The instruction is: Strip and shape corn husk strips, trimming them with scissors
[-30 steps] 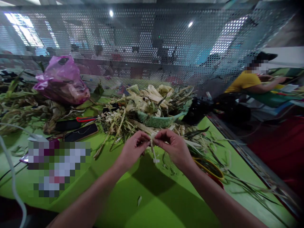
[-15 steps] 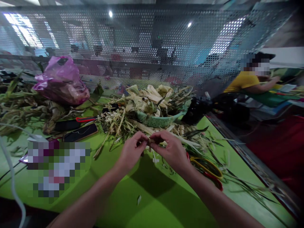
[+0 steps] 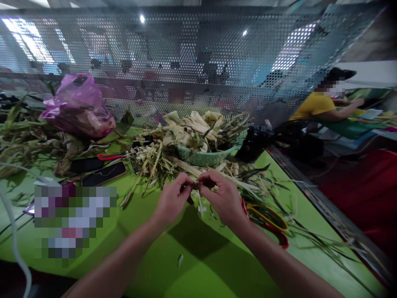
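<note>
My left hand and my right hand meet fingertip to fingertip above the green table. Both are closed in a pinch around a small brownish bit of plant material, mostly covered by the fingers; its exact kind cannot be made out. Just beyond the hands lies a heap of dry stalks and leaf strips. A pale green plastic basket behind it holds dried husks. Beside my right wrist lie scissors with red and yellow handles, partly hidden by the arm.
A purple plastic bag rests on dry leaves at left. Nearer are a dark phone and a red-handled tool. A white cable runs along the left. A perforated metal screen stands behind; a person in yellow sits at right.
Both hands keep almost the same place, still pinched together. The fingers have shifted slightly around the small bit, and the whole view has moved a little.
</note>
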Demonstrator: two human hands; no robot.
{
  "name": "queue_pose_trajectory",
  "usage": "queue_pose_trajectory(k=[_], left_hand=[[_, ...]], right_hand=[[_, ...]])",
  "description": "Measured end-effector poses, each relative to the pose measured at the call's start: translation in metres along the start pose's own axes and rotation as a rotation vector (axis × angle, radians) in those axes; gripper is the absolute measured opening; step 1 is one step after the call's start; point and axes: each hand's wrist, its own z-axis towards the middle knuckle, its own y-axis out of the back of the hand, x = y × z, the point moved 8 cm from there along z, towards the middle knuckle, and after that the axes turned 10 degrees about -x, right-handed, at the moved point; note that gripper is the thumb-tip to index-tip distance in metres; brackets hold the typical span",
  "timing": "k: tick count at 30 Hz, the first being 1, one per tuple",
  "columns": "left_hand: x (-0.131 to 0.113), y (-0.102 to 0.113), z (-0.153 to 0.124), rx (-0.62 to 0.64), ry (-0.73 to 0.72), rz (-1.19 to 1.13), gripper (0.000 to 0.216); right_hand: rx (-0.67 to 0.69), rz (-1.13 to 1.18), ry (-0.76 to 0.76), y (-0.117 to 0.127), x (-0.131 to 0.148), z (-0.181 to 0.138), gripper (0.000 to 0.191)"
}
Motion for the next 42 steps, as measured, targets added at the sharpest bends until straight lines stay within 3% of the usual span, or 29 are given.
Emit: queue_pose_trajectory(k=[7,15,19,23,29,35,42], left_hand=[[-0.004,-0.006,0.001,0.048,0.013,-0.179,0.009],[0.002,-0.006,0.002,0.122,0.185,-0.243,0.012],[-0.004,-0.004,0.004,0.112,0.111,-0.236,0.014],[-0.005,-0.002,0.006,0.088,0.065,-0.187,0.011],[0.0,-0.006,0.003,0.115,0.003,-0.135,0.013],[-0.002,-0.005,0.004,0.107,0.002,-0.018,0.01],[-0.01,-0.009,0.0,0.168,0.023,-0.075,0.007]], right_hand=[[-0.013,0.141,-0.148,0.002,-0.006,0.003,0.007],[-0.009,0.101,0.026,0.005,0.001,0.001,0.025],[0.029,0.128,0.03,0.003,0.001,0.0,0.028],[0.102,0.278,-0.131,0.0,-0.009,0.003,0.03],[0.154,0.173,-0.199,-0.004,-0.025,0.008,0.019],[0.046,0.291,-0.258,0.001,-0.03,0.008,0.017],[-0.068,0.29,-0.282,0.007,-0.036,0.008,0.016]])
